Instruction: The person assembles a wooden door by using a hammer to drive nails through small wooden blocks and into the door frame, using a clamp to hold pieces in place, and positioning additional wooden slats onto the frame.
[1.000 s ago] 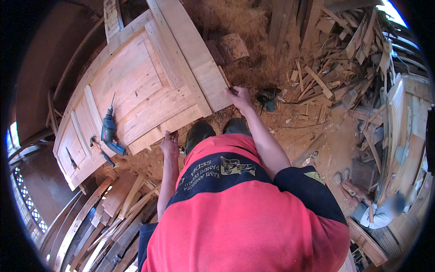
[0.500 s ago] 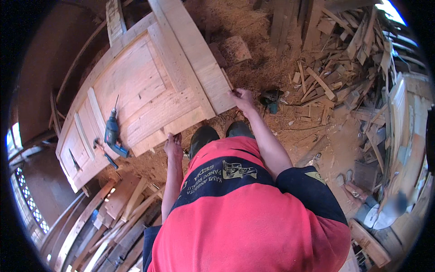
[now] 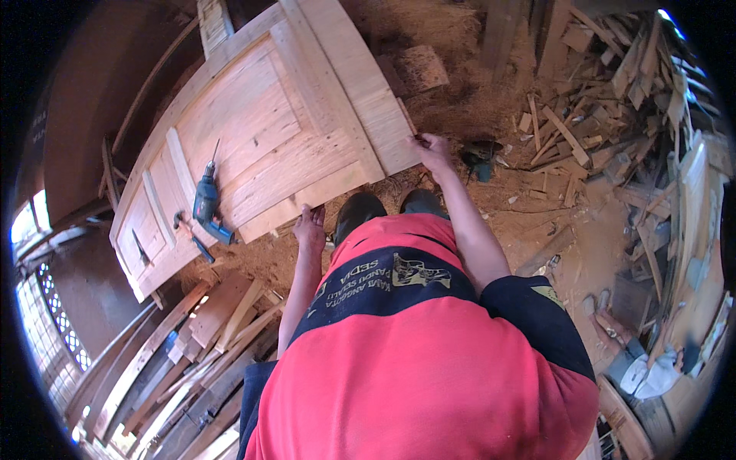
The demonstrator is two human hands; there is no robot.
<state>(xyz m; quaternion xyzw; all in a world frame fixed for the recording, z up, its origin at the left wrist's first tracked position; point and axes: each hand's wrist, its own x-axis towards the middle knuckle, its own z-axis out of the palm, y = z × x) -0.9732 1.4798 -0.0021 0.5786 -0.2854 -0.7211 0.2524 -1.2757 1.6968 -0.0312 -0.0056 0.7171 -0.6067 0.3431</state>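
- Panelled wooden door (image 3: 261,146): lies flat, raised above the sawdust-strewn floor (image 3: 460,100), its near end toward the person (its support is hidden underneath).
- Left hand (image 3: 310,228): fingers curl over the door's near edge, apparently gripping it, though the view is too small to be sure.
- Right hand (image 3: 434,150): fingers closed on the near right corner; the two hands are spread across the end, a hold suited to steadying so wide a piece.
- Blue power drill (image 3: 207,201) and hammer (image 3: 192,238): resting on the door's left side, well apart from both hands.
- Offcut pile (image 3: 606,100): heaped at right.
- Planks (image 3: 184,345): stacked at lower left.
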